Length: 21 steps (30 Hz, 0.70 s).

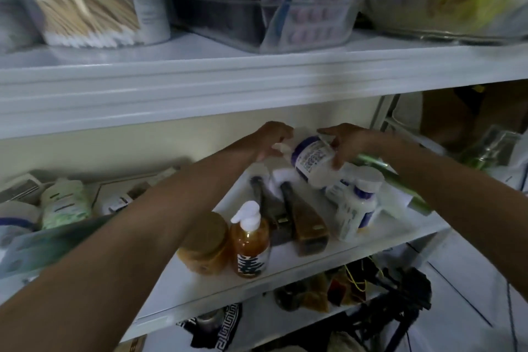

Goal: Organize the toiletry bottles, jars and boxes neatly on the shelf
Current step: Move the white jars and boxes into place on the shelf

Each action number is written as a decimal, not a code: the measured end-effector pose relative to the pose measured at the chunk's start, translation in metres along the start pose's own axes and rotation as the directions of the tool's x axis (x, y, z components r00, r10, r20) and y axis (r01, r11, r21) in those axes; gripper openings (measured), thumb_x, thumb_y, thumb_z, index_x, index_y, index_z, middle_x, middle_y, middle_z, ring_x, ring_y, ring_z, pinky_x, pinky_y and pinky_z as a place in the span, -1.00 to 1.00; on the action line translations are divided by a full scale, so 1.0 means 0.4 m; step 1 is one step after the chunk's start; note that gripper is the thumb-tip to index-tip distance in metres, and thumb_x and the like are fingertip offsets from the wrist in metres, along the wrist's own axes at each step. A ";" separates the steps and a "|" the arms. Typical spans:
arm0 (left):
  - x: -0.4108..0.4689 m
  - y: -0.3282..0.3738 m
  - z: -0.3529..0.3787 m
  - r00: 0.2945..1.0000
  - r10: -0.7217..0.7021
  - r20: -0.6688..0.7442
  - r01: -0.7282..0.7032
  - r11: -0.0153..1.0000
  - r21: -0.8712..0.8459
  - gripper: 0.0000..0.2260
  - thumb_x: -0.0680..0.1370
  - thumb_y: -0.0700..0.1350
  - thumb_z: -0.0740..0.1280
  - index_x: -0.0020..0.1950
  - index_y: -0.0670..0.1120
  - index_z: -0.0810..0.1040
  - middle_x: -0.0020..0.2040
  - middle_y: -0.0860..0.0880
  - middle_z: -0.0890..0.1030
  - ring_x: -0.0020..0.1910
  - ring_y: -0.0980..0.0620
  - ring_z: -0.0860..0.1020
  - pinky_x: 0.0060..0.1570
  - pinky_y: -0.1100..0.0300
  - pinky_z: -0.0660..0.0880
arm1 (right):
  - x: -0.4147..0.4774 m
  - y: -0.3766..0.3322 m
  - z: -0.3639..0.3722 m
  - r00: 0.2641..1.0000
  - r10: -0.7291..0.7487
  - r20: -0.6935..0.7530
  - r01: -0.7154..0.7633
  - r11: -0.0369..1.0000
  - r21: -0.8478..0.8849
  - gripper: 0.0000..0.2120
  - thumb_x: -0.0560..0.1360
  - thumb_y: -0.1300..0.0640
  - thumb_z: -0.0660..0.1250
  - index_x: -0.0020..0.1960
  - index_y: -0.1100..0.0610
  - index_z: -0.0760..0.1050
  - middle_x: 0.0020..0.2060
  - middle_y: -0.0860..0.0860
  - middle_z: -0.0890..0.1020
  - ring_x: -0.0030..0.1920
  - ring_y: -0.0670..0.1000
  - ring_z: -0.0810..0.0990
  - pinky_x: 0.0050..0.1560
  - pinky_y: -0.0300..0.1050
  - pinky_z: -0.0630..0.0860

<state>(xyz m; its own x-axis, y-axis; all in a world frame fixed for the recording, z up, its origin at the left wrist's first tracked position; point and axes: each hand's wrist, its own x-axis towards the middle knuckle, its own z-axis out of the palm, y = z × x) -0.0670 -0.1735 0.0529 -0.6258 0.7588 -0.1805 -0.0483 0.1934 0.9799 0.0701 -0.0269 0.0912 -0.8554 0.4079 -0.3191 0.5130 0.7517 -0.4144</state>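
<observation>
Both my arms reach deep into the middle white shelf (285, 263). My right hand (347, 143) grips a white bottle with a blue label (311, 161), tilted over near the back. My left hand (273, 140) hovers with curled fingers over that bottle's white pump top (281, 148); whether it touches is unclear. Below stand two more white-and-blue bottles (357, 206). At the shelf's front stand an amber jar (205, 243) and an orange pump bottle (251, 243). Two dark brown flat bottles (303, 220) lie behind them.
A green tube (400, 180) lies at the right under my right arm. Pale green pouches and boxes (65, 203) crowd the shelf's left side. The upper shelf holds cotton swabs (83, 6), a clear bin (285, 3) and a yellow-green bag. Cables and clutter fill the shelf below.
</observation>
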 end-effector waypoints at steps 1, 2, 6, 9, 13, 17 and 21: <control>0.010 -0.005 0.019 1.000 -0.029 0.010 0.029 0.999 0.041 -0.78 0.55 -0.26 0.25 0.19 -0.19 0.51 0.13 -0.15 0.49 0.15 -0.12 0.46 0.16 -0.02 0.48 | 0.008 0.025 0.001 1.000 -0.010 0.029 0.011 1.000 -0.012 -0.01 0.24 0.39 0.53 0.52 0.06 0.10 0.39 0.11 0.37 0.29 0.13 0.45 0.11 -0.07 0.51; 0.019 -0.011 0.035 0.998 -0.053 0.024 0.051 0.996 0.078 -0.80 0.55 -0.26 0.24 0.16 -0.18 0.50 0.10 -0.16 0.49 0.11 -0.11 0.47 0.15 0.00 0.48 | 0.019 0.049 0.004 0.998 -0.027 0.060 0.028 0.999 -0.024 -0.01 0.22 0.38 0.54 0.51 0.06 0.13 0.39 0.10 0.37 0.27 0.13 0.46 0.14 -0.03 0.52; 0.053 -0.046 0.076 0.993 -0.109 0.045 0.101 0.982 0.157 -0.84 0.54 -0.27 0.22 0.10 -0.19 0.50 -0.03 -0.16 0.49 -0.06 -0.07 0.49 0.00 0.05 0.50 | 0.075 0.107 0.016 0.984 -0.085 0.155 0.120 0.964 -0.237 0.00 0.26 0.19 0.56 0.53 0.02 0.04 0.47 0.05 0.25 0.40 0.10 0.33 0.37 0.01 0.33; 0.069 -0.063 0.085 0.990 -0.140 0.034 0.130 0.969 0.210 -0.81 0.54 -0.29 0.22 0.13 -0.19 0.50 0.03 -0.20 0.49 0.02 -0.12 0.49 0.04 0.02 0.50 | 0.103 0.134 0.032 0.980 -0.108 0.168 0.156 0.940 -0.303 -0.10 0.35 0.14 0.50 0.53 0.02 0.04 0.48 0.03 0.23 0.46 0.08 0.22 0.41 -0.05 0.25; 0.080 -0.070 0.096 0.984 -0.176 0.015 0.165 0.944 0.285 -0.74 0.55 -0.28 0.23 0.24 -0.19 0.48 0.25 -0.23 0.48 0.25 -0.18 0.46 0.17 0.00 0.48 | 0.129 0.181 0.062 0.984 -0.138 0.115 0.168 0.933 -0.317 -0.29 0.43 0.14 0.38 0.49 -0.03 0.14 0.43 0.05 0.32 0.41 0.11 0.32 0.36 -0.04 0.27; 0.088 -0.067 0.109 0.981 -0.193 0.026 0.174 0.928 0.329 -0.70 0.54 -0.28 0.23 0.28 -0.18 0.46 0.27 -0.21 0.47 0.26 -0.16 0.45 0.19 0.00 0.48 | 0.165 0.192 0.064 0.956 -0.117 0.268 0.161 0.976 -0.146 -0.34 0.54 0.20 0.26 0.53 0.06 0.01 0.42 0.17 0.28 0.28 0.15 0.39 0.38 0.10 0.31; 0.084 -0.062 0.119 0.975 -0.215 0.058 0.182 0.919 0.349 -0.70 0.54 -0.30 0.21 0.26 -0.20 0.49 0.28 -0.21 0.47 0.26 -0.13 0.45 0.17 0.01 0.50 | 0.244 0.226 0.059 0.904 -0.092 0.418 0.144 0.985 -0.095 0.03 0.30 0.02 0.49 0.52 -0.13 -0.14 0.39 0.09 0.35 0.21 0.13 0.50 0.21 0.15 0.49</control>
<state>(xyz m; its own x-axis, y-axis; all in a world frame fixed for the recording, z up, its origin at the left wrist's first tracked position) -0.0498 -0.1230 0.0184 -0.5541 0.7344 -0.3920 0.1134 0.5331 0.8385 0.0346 0.0686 0.0027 -0.7906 0.0827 -0.6067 0.3750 0.8486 -0.3731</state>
